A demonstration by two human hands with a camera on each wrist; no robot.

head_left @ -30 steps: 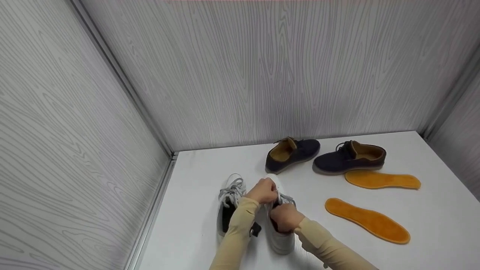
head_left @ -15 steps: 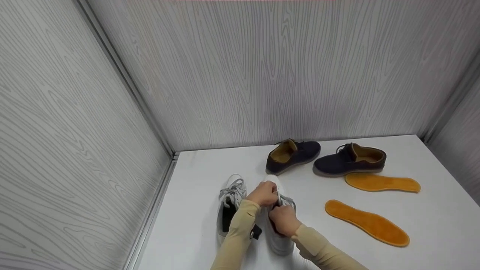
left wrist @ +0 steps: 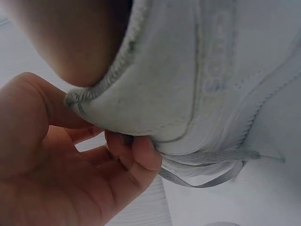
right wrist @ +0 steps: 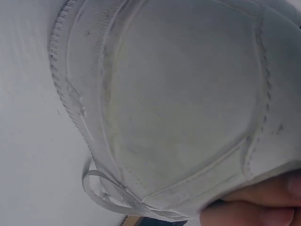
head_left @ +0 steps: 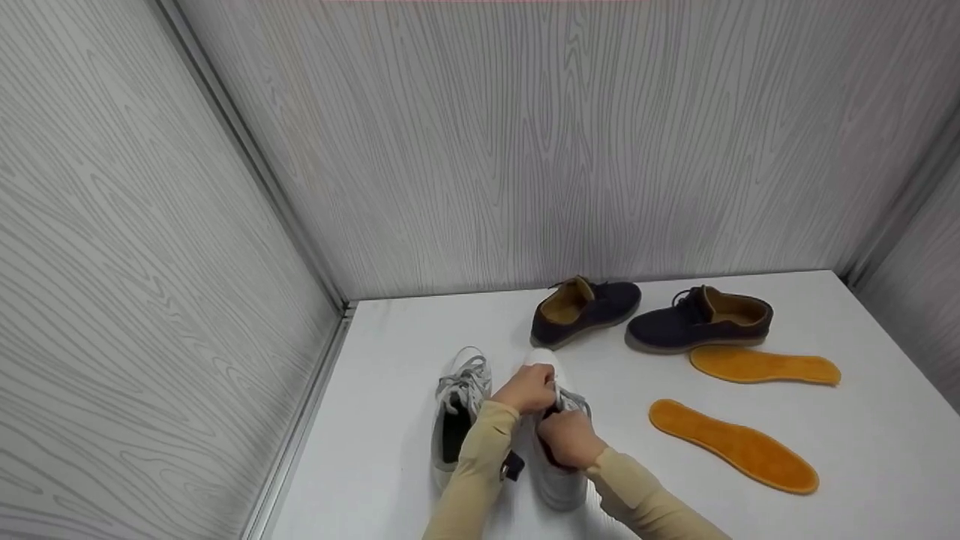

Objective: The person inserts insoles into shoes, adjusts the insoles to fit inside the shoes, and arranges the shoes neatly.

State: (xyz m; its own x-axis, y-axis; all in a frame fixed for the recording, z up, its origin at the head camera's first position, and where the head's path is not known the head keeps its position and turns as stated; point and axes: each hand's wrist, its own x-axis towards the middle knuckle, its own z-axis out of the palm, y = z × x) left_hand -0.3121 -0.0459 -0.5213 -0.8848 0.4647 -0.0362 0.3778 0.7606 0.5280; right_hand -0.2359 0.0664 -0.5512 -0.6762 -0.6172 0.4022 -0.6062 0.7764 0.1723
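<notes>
Two white sneakers with grey laces stand side by side on the white table. My left hand (head_left: 527,388) pinches the front edge of the opening of the right-hand sneaker (head_left: 559,484), by its tongue and laces. In the left wrist view, the thumb and curled fingertips (left wrist: 146,153) meet at that edge, above a loose grey lace (left wrist: 202,181). My right hand (head_left: 571,436) reaches into the same sneaker's opening. Its fingers (right wrist: 254,212) show only partly beside the collar in the right wrist view; the fingertips inside are hidden. The other sneaker (head_left: 459,420) stands left of my left forearm.
Two dark shoes, one angled (head_left: 589,311) and one side-on (head_left: 697,319), stand at the back. Two orange insoles lie at right, one (head_left: 765,363) by the dark shoe, another (head_left: 735,444) nearer. A small black object (head_left: 514,465) is by my left wrist. Grained panels enclose the table.
My right hand has shifted slightly within the sneaker's opening. The left hand keeps its pinch, and the other shoes and insoles lie as before.
</notes>
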